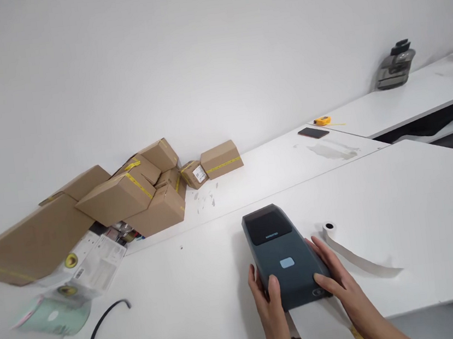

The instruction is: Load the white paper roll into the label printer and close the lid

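Note:
A dark grey label printer [281, 251] stands on the white table [399, 198], its front toward me. My left hand [270, 301] grips its front left corner, thumb on top. My right hand [339, 279] holds the front right side, fingers along the edge. A white paper label [320, 325] sticks out of the printer's front slot between my wrists. A nearly spent white label roll [346, 248] lies right of the printer, its strip trailing off to the right.
A heap of cardboard boxes [130, 195] leans against the wall at left, above printed packets [93, 263] and a pale green roll [55, 317]. A black cable [103, 327] lies near the table's front. A phone [313, 132], a yellow tape measure [322, 121] and a grey device [395, 66] sit further back.

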The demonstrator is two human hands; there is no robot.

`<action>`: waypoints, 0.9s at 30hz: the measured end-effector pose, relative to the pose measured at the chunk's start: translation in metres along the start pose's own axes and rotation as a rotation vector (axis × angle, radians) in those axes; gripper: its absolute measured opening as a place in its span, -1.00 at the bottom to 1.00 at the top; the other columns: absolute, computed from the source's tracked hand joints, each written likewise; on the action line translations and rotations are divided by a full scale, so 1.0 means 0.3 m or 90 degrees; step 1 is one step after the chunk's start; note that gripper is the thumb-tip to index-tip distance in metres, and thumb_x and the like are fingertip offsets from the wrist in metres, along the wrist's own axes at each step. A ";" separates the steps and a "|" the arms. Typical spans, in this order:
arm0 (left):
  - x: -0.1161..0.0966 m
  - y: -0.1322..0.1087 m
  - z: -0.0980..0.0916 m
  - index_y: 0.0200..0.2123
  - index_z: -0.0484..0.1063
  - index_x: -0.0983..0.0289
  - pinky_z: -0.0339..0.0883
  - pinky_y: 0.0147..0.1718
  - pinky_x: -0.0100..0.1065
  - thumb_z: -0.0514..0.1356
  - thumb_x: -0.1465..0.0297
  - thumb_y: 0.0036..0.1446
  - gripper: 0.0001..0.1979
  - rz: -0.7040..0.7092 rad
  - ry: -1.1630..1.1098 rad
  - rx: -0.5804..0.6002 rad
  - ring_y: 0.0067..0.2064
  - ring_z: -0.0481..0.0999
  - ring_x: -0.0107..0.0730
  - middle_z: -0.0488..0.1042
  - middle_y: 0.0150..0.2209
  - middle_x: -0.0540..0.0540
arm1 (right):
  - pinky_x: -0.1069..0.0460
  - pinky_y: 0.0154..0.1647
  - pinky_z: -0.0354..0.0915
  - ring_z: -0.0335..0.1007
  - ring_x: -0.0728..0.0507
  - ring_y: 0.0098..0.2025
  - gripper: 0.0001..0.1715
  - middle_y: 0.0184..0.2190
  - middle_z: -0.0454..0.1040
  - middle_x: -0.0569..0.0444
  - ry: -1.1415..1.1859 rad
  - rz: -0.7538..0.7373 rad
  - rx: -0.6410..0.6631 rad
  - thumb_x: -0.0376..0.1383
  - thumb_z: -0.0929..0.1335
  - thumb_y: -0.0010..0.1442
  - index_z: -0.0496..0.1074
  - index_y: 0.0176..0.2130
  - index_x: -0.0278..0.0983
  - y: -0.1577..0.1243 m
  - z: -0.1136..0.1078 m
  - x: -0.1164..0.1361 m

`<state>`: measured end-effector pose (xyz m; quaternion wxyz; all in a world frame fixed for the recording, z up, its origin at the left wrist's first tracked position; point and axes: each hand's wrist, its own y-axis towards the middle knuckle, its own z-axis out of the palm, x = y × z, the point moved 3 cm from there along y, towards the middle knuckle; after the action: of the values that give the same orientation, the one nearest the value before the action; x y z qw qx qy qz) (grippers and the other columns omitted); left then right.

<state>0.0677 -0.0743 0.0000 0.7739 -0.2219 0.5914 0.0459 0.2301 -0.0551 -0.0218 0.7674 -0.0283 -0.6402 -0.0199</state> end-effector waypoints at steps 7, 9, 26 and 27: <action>0.021 0.039 -0.017 0.28 0.09 0.27 0.40 0.02 -0.25 0.19 -0.09 0.07 -0.15 0.084 0.064 0.001 0.18 0.42 -0.02 0.28 0.26 0.37 | -0.27 0.33 0.08 -0.13 -0.31 0.43 -0.19 0.43 -0.01 0.06 -0.009 -0.001 -0.001 0.05 0.29 0.26 -0.04 0.38 0.05 -0.004 0.002 -0.024; 0.010 0.052 -0.019 0.26 0.10 0.31 0.39 0.03 -0.23 0.19 -0.11 0.05 -0.13 0.100 0.087 0.016 0.15 0.44 -0.03 0.33 0.22 0.39 | -0.27 0.34 0.08 -0.12 -0.31 0.43 -0.16 0.43 -0.01 0.05 -0.022 -0.012 0.002 0.06 0.29 0.25 -0.05 0.39 0.03 -0.003 -0.004 -0.019; 0.222 -0.148 -0.033 -0.34 0.57 0.31 0.35 -0.52 -0.34 0.26 -0.25 -0.21 -0.29 -0.011 0.114 0.084 -0.53 0.41 -0.36 0.51 -0.52 0.12 | -0.35 0.38 -0.08 -0.19 -0.31 0.45 -0.44 0.45 -0.13 0.08 -0.292 -0.178 0.088 0.02 0.11 0.39 0.21 0.28 0.00 -0.027 -0.060 0.018; 0.207 -0.153 -0.028 -0.38 0.56 0.31 0.34 -0.52 -0.35 0.25 -0.25 -0.21 -0.30 0.002 0.114 0.078 -0.55 0.39 -0.38 0.48 -0.56 0.09 | -0.37 0.37 -0.05 -0.17 -0.31 0.44 -0.45 0.45 -0.11 0.06 -0.315 -0.195 0.077 0.01 0.11 0.39 0.23 0.28 -0.02 -0.023 -0.061 0.020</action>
<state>0.0937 -0.1307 -0.0467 0.7299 -0.1768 0.6603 -0.0094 0.2488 -0.0631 -0.0191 0.5762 0.1101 -0.8049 -0.0896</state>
